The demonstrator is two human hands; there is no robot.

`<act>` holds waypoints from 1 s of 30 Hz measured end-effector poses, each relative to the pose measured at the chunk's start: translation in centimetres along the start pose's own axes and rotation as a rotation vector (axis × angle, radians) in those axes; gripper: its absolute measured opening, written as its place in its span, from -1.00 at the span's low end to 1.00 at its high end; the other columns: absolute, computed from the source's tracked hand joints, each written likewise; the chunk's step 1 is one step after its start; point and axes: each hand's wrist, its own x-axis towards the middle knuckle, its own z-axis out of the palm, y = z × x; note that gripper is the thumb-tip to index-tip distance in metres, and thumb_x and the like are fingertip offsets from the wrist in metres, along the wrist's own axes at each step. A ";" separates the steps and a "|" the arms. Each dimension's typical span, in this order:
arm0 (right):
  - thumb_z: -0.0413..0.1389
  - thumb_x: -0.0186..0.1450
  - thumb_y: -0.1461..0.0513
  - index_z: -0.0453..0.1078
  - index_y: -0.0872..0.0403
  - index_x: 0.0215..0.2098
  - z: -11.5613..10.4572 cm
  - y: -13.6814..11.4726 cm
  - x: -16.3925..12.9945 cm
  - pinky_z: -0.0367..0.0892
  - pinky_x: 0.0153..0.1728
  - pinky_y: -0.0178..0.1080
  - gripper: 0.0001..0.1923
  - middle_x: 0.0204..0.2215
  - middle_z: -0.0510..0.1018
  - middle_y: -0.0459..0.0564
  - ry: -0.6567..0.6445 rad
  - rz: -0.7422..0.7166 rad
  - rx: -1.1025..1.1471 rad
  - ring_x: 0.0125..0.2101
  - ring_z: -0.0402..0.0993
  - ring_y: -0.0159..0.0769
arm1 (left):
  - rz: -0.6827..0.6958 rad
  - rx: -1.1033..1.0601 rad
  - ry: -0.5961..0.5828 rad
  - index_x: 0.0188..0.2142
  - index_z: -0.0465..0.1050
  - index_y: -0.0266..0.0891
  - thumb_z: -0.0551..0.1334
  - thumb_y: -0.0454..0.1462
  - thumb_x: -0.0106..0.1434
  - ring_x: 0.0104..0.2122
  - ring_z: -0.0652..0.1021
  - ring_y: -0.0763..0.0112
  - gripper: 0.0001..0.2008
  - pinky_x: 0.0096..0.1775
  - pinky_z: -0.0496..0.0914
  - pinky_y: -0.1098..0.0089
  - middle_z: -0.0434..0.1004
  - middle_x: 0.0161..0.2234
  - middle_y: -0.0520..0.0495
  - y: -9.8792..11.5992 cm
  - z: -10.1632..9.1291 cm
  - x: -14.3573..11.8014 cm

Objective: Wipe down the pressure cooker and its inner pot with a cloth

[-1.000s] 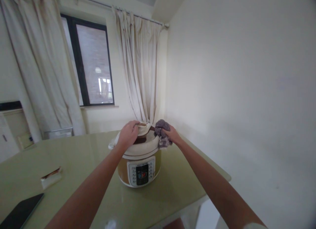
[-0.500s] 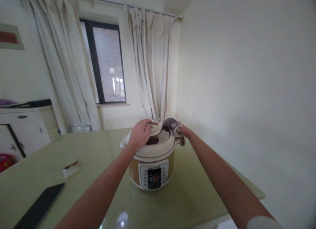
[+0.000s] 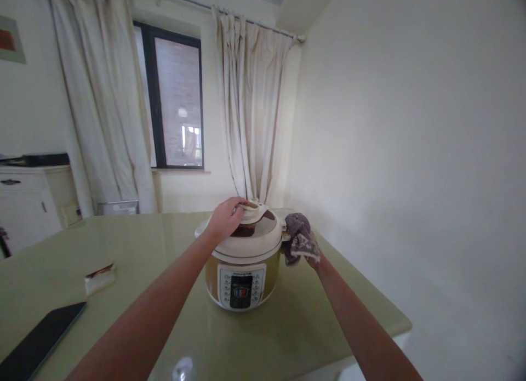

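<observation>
- The round gold-and-cream electric pressure cooker stood near the right edge of the glossy pale-green table, its lid shut, so its contents could not be seen
- The left hand lay on the cream lid, fingers curled over the lid handle
- The right hand was mostly hidden behind a crumpled grey-brown patterned cloth, fingers clamped on it, pressing it against the cooker's right side just under the lid rim
- Toward the table's left edge lay a small white folded packet and, at the near left corner, a flat black tablet
- Behind were cream curtains, a dark-framed window and a white cabinet
- Compared with half a second earlier, the cloth had dropped from the lid's top rear to the cooker's right side; the left hand kept its grip
</observation>
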 end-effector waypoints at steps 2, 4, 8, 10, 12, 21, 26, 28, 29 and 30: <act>0.37 0.09 -0.15 0.60 0.01 -0.12 -0.2 -0.6 -0.5 0.55 0.01 0.04 -0.46 -0.17 0.72 0.10 0.045 -0.003 -0.007 -0.10 0.65 0.03 | 0.017 -0.008 -0.014 -0.02 0.59 -0.17 0.04 -0.30 0.29 0.03 0.62 0.23 -0.60 0.17 0.45 0.22 0.68 0.00 -0.08 -0.4 0.1 0.2; 0.40 0.07 -0.10 0.59 0.04 -0.04 -0.1 -1.4 -0.5 0.51 0.07 0.07 -0.41 -0.09 0.72 0.09 0.078 -0.005 -0.074 -0.05 0.64 0.03 | 0.034 -0.011 -0.024 -0.01 0.58 -0.17 0.04 -0.31 0.28 0.04 0.61 0.22 -0.60 0.17 0.44 0.21 0.68 0.01 -0.08 -0.7 0.2 0.4; 0.42 -0.01 -0.02 0.62 0.08 -0.11 0.4 -3.0 0.4 0.58 -0.06 0.01 -0.45 -0.19 0.74 0.09 -0.018 0.170 -0.099 -0.16 0.68 0.02 | 0.052 0.013 -0.038 -0.01 0.55 -0.17 0.04 -0.31 0.28 0.05 0.60 0.21 -0.61 0.18 0.43 0.19 0.66 0.02 -0.09 -0.9 0.4 0.6; 0.41 -0.03 0.00 0.61 0.09 -0.14 0.5 -3.5 0.8 0.61 -0.20 -0.04 -0.47 -0.25 0.75 0.09 -0.092 0.260 -0.032 -0.25 0.70 0.00 | 0.062 0.039 -0.048 0.01 0.53 -0.19 0.04 -0.31 0.29 0.04 0.59 0.19 -0.61 0.18 0.43 0.17 0.65 0.02 -0.12 -0.8 0.5 0.7; 0.39 -0.03 0.04 0.60 0.09 -0.14 0.8 -3.8 0.8 0.61 -0.26 -0.09 -0.49 -0.26 0.74 0.09 -0.087 0.278 0.001 -0.28 0.70 -0.03 | 0.076 0.085 -0.056 0.05 0.51 -0.21 0.03 -0.32 0.31 0.06 0.58 0.17 -0.60 0.19 0.43 0.14 0.63 0.04 -0.16 -0.6 0.5 0.7; 0.34 0.03 0.08 0.56 0.05 0.01 2.8 -3.6 -5.1 0.53 0.08 0.10 -0.43 -0.05 0.71 0.12 0.058 0.066 -0.015 -0.01 0.64 0.08 | 0.285 0.321 -0.259 0.17 0.49 -0.11 0.04 -0.34 0.34 0.15 0.52 0.18 -0.53 0.27 0.34 0.13 0.59 0.14 -0.11 -1.0 -2.4 1.1; 0.39 0.02 0.08 0.58 0.02 -0.03 0.7 -4.1 -8.5 0.50 0.10 0.15 -0.46 -0.05 0.71 0.12 0.014 -0.004 -0.047 -0.03 0.64 0.13 | 0.251 0.399 -0.328 0.10 0.54 -0.05 0.06 -0.33 0.33 0.13 0.54 0.18 -0.56 0.22 0.35 0.18 0.61 0.12 -0.08 -0.4 -3.4 1.9; 0.38 0.08 0.01 0.57 0.04 -0.08 0.0 -6.0 -7.8 0.50 0.06 0.13 -0.51 -0.11 0.71 0.14 0.112 -0.036 -0.068 -0.09 0.64 0.11 | 0.098 0.423 -0.311 -0.02 0.58 -0.07 0.03 -0.31 0.36 0.03 0.59 0.17 -0.63 0.12 0.41 0.19 0.67 0.00 -0.10 0.9 -3.0 2.6; 0.36 0.13 -0.01 0.55 0.05 -0.05 0.0 -7.3 -7.1 0.49 0.07 0.10 -0.51 -0.10 0.70 0.15 0.203 -0.095 -0.093 -0.08 0.63 0.09 | 0.012 0.439 -0.297 -0.07 0.59 -0.08 0.01 -0.28 0.39 -0.02 0.61 0.16 -0.64 0.07 0.43 0.19 0.68 -0.05 -0.11 1.6 -2.6 3.0; 0.35 0.15 -0.02 0.52 0.06 0.00 0.3 -8.6 -6.2 0.47 0.08 0.08 -0.47 -0.07 0.69 0.14 0.285 -0.181 -0.129 -0.06 0.61 0.07 | -0.072 0.459 -0.283 -0.10 0.58 -0.09 -0.01 -0.26 0.42 -0.06 0.62 0.14 -0.64 0.02 0.45 0.19 0.68 -0.08 -0.13 2.3 -2.0 3.4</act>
